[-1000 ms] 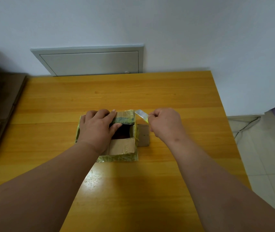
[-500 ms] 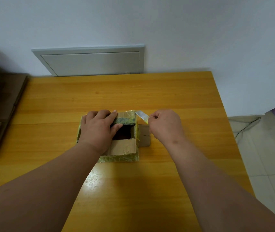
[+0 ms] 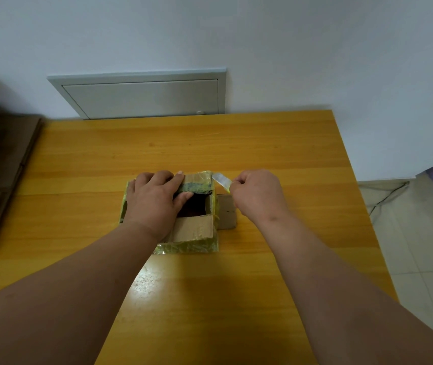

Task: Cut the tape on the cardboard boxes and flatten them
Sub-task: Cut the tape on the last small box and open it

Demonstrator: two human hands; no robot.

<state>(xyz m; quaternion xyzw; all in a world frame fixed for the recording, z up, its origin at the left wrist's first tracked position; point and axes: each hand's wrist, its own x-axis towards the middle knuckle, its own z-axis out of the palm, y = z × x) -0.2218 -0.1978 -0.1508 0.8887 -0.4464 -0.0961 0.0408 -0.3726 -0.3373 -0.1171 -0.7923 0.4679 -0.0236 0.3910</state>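
Pressing down on the small cardboard box (image 3: 183, 219) with our left hand (image 3: 154, 201), we keep it on the yellow wooden desk (image 3: 210, 148), a little nearer to us than the desk's middle. The left fingers (image 3: 176, 180) lie fairly straight across the far flap, while the thumb dips over the edge of the dark opening in the top. Yellowish tape (image 3: 189, 247) wraps the box's sides, wrinkled and shiny along the near edge, and a plain brown flap lies folded toward us just below the opening. Our right hand (image 3: 257, 196) sits just to the right of the box, its fingers curled in and pinching one end of a loose tape strip (image 3: 222, 180). That strip runs up and to the left from the pinch to the box's far right corner, where it joins the taped top. Another cardboard flap (image 3: 227, 212) lies flat on the desk on the box's right side, partly under our right wrist. At the desk's left edge rests a stack of flat cardboard (image 3: 2, 164), in shadow. Behind the desk, a grey access panel (image 3: 144, 97) is set into the white wall, and tiled floor (image 3: 415, 233) shows to the right.
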